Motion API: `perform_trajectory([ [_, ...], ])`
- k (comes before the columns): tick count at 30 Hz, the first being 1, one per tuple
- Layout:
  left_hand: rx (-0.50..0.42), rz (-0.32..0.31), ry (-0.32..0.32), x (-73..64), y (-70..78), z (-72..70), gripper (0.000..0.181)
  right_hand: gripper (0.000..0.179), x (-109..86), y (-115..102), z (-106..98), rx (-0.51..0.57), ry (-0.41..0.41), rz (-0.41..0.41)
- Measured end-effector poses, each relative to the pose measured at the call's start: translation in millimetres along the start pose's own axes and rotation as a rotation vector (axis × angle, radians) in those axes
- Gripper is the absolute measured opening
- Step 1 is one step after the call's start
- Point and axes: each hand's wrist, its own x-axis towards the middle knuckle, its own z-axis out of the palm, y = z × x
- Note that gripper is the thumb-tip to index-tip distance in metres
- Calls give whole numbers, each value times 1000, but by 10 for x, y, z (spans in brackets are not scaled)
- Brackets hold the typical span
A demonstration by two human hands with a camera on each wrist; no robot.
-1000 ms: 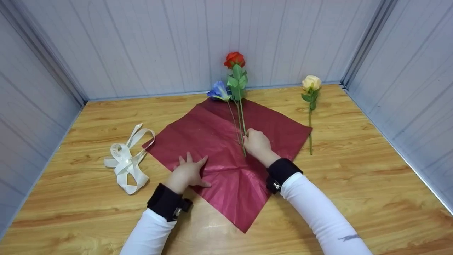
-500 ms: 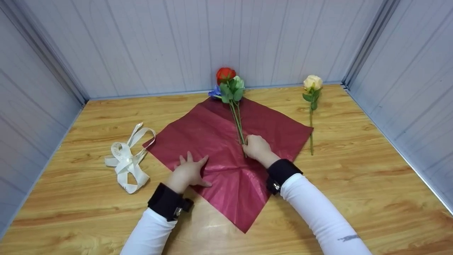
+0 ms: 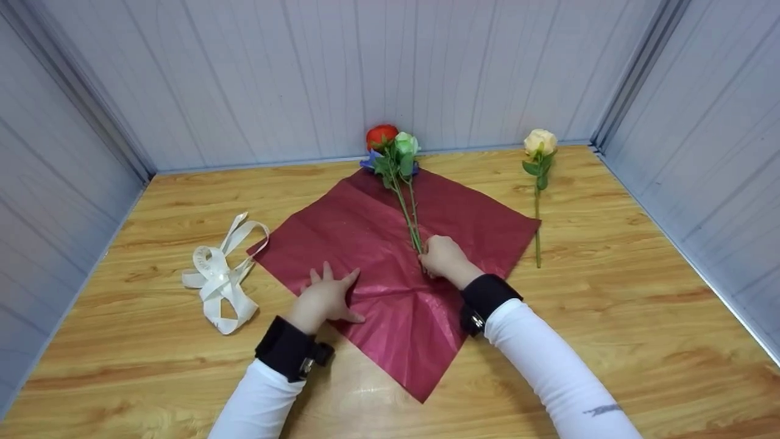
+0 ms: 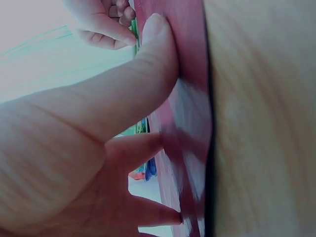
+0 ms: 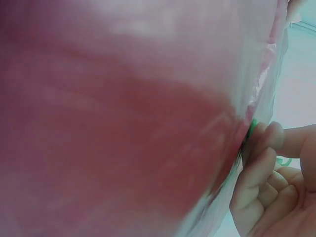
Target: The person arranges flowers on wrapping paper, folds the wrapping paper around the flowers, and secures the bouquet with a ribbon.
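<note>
A dark red sheet of wrapping paper (image 3: 390, 207) lies as a diamond on the table. On its far part, a red rose (image 3: 381, 137), a pale green rose (image 3: 406, 144) and a blue flower (image 3: 369, 161) overlap, their stems converging toward me. My right hand (image 3: 445, 257) pinches the red rose's stem near its lower end, beside the other stems; in the right wrist view its fingers (image 5: 259, 182) are curled close over the paper. With fingers spread, my left hand (image 3: 326, 297) presses the paper's near left edge, thumb (image 4: 158, 54) extended in the left wrist view.
A looped white ribbon (image 3: 222, 283) lies left of the paper. To the right, a cream rose (image 3: 540, 143) lies with its stem by the paper's right corner. Grey panel walls (image 3: 317, 79) enclose the wooden table (image 3: 634, 305) at the back and sides.
The red rose's head has come down and left, from standing above the other flowers to beside the pale green rose, which now shows. My right hand has shifted slightly toward me; my left stays put.
</note>
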Motion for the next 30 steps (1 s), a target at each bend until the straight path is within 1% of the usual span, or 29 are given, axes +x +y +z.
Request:
perform_trajectory([
  [6,-9,-3,2,-7,3,3,94,39,-1,-5,8,-27,0,-1],
  [18,6,5,15,-11,26,-16,94,38,10,-13,-7,-19,13,-8],
  [24,10,-16,-4,3,23,-15,94,43,16,-18,-7,-34,30,-22],
  [30,14,-14,3,-5,13,-1,94,35,-2,45,-49,144,-15,15],
])
